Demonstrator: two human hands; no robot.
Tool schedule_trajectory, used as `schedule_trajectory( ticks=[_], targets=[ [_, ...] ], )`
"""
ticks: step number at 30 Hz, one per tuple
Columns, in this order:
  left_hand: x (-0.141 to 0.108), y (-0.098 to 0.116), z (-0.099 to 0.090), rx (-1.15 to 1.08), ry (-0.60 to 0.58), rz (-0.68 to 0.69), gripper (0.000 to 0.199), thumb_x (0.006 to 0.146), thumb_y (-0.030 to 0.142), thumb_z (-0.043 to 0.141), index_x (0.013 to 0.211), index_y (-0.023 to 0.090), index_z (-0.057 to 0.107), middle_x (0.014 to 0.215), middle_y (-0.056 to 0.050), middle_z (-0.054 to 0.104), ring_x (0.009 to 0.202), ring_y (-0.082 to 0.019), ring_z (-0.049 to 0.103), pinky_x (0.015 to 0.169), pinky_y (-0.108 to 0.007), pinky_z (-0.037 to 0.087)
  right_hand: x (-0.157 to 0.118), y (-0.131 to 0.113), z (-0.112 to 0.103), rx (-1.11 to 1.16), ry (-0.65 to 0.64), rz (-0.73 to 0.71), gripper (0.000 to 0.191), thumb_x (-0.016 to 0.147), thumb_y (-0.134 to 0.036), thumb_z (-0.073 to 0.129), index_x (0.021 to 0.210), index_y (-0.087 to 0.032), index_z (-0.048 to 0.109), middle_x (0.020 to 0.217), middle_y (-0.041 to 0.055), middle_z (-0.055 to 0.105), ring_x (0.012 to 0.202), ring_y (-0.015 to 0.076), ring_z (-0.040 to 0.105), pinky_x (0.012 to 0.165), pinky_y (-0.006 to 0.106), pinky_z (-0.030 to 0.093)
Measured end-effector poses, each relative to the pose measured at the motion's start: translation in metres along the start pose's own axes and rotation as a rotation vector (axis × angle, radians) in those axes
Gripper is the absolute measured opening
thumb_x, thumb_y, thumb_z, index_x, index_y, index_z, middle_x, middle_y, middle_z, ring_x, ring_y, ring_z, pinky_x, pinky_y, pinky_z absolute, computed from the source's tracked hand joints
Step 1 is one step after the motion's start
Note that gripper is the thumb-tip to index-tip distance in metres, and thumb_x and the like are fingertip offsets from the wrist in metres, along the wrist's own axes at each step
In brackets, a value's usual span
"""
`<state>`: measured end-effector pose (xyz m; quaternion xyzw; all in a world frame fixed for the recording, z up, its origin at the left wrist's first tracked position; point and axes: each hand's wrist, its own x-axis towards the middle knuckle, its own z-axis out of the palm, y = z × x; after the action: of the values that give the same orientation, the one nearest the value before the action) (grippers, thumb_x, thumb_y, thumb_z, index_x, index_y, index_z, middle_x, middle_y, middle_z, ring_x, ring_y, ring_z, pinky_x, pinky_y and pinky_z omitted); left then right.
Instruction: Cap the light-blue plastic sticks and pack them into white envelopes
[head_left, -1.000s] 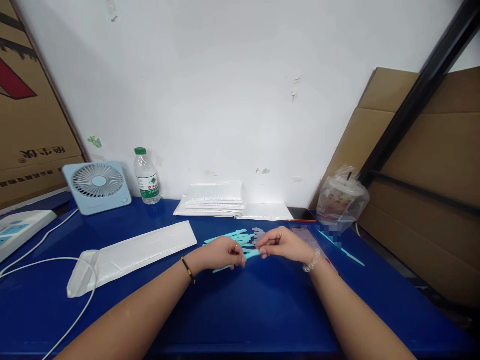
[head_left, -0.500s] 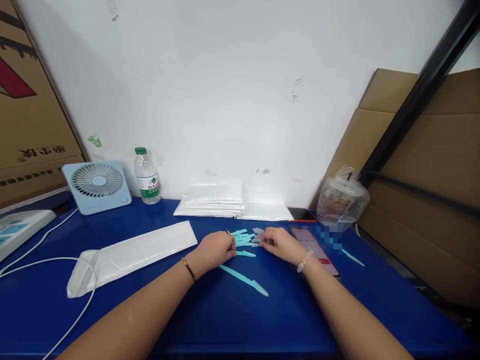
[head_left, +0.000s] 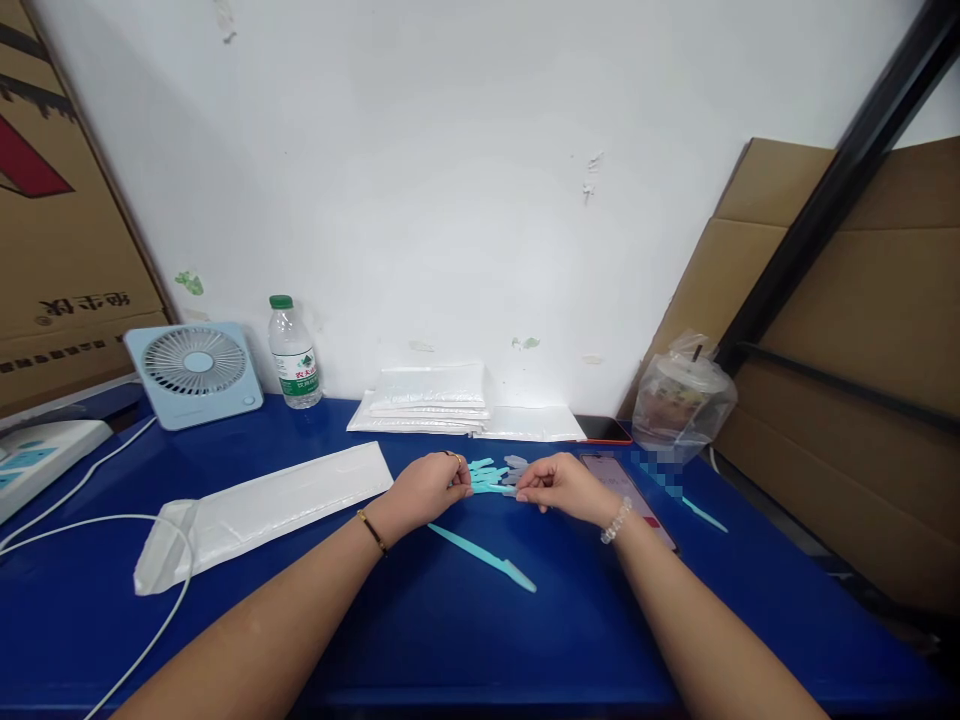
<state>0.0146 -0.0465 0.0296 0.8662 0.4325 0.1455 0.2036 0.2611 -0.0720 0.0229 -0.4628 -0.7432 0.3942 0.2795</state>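
A teal eyebrow razor [head_left: 491, 489] spans the gap between my two hands, just above the blue tabletop. My left hand [head_left: 433, 487] pinches its handle end. At the other end, the closed fingertips of my right hand [head_left: 555, 486] grip the razor's tip. Behind it lies a small pile of teal eyebrow razors [head_left: 484, 470] with whitish, see-through tips, partly hidden by my fingers. One more loose razor [head_left: 484, 555] rests slantwise on the table in front of my hands.
A long white padded mailer [head_left: 285, 500] lies at left, a white cable across its end. Stacked mailers [head_left: 427, 395] sit by the wall, near a bottle [head_left: 295, 355] and fan [head_left: 196, 372]. To the right are a phone [head_left: 626, 495], a bagged drink cup [head_left: 682, 400] and another razor [head_left: 705, 515].
The razor in my left hand has risen slightly towards the pile. My right fingers have come onto its tip. The loose razor in front stays put.
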Motion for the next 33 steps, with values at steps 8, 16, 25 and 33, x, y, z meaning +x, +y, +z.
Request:
schedule_trajectory(
  ticks=[8, 16, 25, 33],
  targets=[
    [-0.001, 0.005, 0.003, -0.033, -0.028, 0.031, 0.019, 0.077, 0.036, 0.053, 0.077, 0.019, 0.063, 0.079, -0.003, 0.065, 0.071, -0.016, 0.056, 0.059, -0.025, 0.036, 0.001, -0.002, 0.008, 0.023, -0.008, -0.02, 0.029, 0.068, -0.043, 0.07, 0.077, -0.016, 0.07, 0.062, 0.0015, 0.065, 0.048, 0.0111, 0.056, 0.048, 0.023, 0.045],
    [-0.003, 0.011, 0.011, -0.01, -0.097, 0.062, 0.022, 0.076, 0.041, 0.057, 0.08, 0.02, 0.065, 0.075, -0.002, 0.064, 0.065, -0.015, 0.055, 0.054, -0.025, 0.034, -0.003, -0.003, 0.005, -0.143, -0.141, -0.057, 0.023, 0.073, -0.04, 0.066, 0.079, -0.018, 0.071, 0.058, -0.0006, 0.061, 0.049, 0.0108, 0.055, 0.048, 0.022, 0.043],
    [0.001, 0.004, 0.002, 0.32, 0.013, 0.028, 0.013, 0.079, 0.028, 0.053, 0.08, 0.018, 0.062, 0.083, -0.007, 0.063, 0.076, -0.02, 0.057, 0.065, -0.028, 0.036, 0.007, 0.012, 0.008, -0.624, 0.083, -0.181, 0.008, 0.072, -0.012, 0.058, 0.073, -0.018, 0.064, 0.074, 0.0015, 0.058, 0.063, 0.0109, 0.052, 0.057, 0.021, 0.039],
    [0.001, 0.006, -0.001, 0.37, 0.096, 0.092, 0.026, 0.086, 0.025, 0.04, 0.07, 0.016, 0.058, 0.074, -0.007, 0.061, 0.065, -0.017, 0.055, 0.06, -0.027, 0.033, 0.005, 0.004, 0.007, -0.617, 0.156, -0.163, 0.009, 0.07, -0.01, 0.054, 0.07, -0.017, 0.058, 0.071, 0.0008, 0.058, 0.059, 0.0099, 0.05, 0.056, 0.02, 0.035]
  ],
)
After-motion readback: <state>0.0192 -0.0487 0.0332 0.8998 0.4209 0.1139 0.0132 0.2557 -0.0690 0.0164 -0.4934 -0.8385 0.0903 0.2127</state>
